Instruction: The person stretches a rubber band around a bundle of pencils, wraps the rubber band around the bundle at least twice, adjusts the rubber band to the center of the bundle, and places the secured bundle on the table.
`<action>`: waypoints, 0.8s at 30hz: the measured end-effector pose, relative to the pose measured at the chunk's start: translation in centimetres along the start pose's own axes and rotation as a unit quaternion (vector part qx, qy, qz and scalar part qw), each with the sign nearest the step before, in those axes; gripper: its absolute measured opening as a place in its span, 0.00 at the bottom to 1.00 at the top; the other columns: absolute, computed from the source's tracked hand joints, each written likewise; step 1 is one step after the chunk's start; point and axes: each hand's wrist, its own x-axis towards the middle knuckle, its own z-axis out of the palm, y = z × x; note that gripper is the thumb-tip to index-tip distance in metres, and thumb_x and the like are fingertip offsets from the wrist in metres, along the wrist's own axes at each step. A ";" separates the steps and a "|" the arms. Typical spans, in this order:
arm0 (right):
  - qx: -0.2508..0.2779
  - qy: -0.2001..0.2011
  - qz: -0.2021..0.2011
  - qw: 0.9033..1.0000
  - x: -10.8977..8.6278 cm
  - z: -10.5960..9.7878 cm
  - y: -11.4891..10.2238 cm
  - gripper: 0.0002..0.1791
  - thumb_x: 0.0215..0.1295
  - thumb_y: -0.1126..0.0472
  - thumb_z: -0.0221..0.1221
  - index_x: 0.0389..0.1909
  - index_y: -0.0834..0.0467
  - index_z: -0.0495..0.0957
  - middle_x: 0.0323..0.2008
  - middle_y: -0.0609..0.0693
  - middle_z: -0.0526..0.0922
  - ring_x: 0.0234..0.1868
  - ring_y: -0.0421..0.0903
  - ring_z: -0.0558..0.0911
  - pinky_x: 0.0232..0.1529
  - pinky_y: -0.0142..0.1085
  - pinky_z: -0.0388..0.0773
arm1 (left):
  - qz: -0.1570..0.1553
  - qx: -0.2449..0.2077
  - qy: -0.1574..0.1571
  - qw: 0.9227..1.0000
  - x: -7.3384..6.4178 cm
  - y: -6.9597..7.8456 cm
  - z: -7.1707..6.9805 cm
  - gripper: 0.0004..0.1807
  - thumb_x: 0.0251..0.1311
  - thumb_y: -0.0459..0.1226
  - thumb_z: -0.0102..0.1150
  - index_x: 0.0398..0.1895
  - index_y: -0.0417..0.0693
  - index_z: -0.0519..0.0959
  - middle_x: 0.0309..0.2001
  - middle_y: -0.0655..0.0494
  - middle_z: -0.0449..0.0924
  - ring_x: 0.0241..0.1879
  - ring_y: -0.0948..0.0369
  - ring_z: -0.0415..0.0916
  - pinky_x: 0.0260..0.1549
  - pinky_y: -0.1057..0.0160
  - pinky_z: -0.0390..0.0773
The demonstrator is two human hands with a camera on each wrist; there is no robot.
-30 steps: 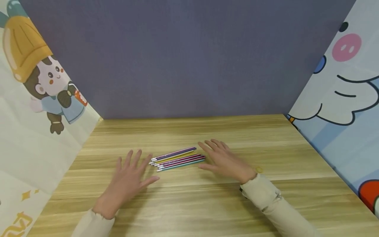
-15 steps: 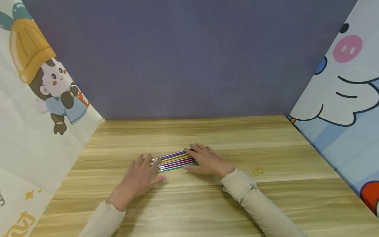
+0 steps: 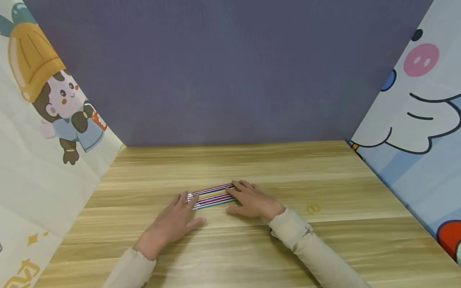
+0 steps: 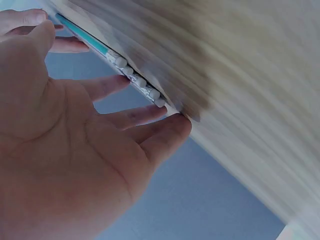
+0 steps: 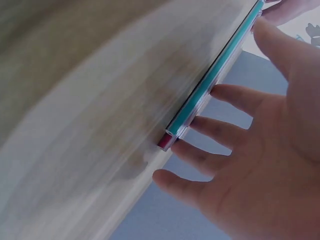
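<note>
Several slim, striped and plain, white-erasered pencils [image 3: 215,195] lie on the pale wood-grain table [image 3: 216,256], long axes running hand to hand. Left hand [image 3: 172,225], fingers spread, at the eraser ends; right hand [image 3: 252,202], likewise spread, over the opposite ends. Neither grips; both equally near.

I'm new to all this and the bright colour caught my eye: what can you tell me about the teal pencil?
The teal pencil is slim and straight, with a silvery collar and a whitish eraser at its left end; the other end looks blunt and unsharpened. It lies flat on the wood-grained table, nearest the person in the row of pencils, and slants slightly. A dark red pencil juts past its blunt end. The hands are close by; whether any finger touches it is unclear.
</note>
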 end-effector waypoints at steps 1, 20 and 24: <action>0.003 0.001 -0.002 1.000 -0.1 0.0 0.0 0.42 0.70 0.32 0.49 0.78 0.47 0.54 0.78 0.55 0.49 0.78 0.57 0.48 0.75 0.60 0.49 | -0.002 -0.007 -0.003 1.000 -0.1 0.1 -0.1 0.43 0.68 0.63 0.48 0.75 0.43 0.59 0.72 0.29 0.54 0.70 0.31 0.54 0.60 0.33 0.69; 0.488 0.105 -0.034 0.866 1.4 -1.7 2.4 0.31 0.78 0.46 0.49 0.73 0.58 0.61 0.72 0.58 0.66 0.72 0.53 0.66 0.74 0.51 0.58 | -0.050 -0.330 0.067 0.940 0.8 -2.0 -1.6 0.37 0.78 0.56 0.32 0.77 0.40 0.50 0.76 0.34 0.47 0.73 0.35 0.49 0.69 0.32 0.52; 0.678 0.159 -0.033 0.717 1.9 -2.2 2.6 0.34 0.77 0.42 0.47 0.71 0.63 0.62 0.70 0.62 0.67 0.72 0.53 0.64 0.77 0.49 0.48 | -0.063 -0.496 0.070 0.863 1.0 -2.3 -1.9 0.37 0.78 0.58 0.25 0.79 0.45 0.44 0.78 0.38 0.42 0.76 0.39 0.43 0.73 0.36 0.45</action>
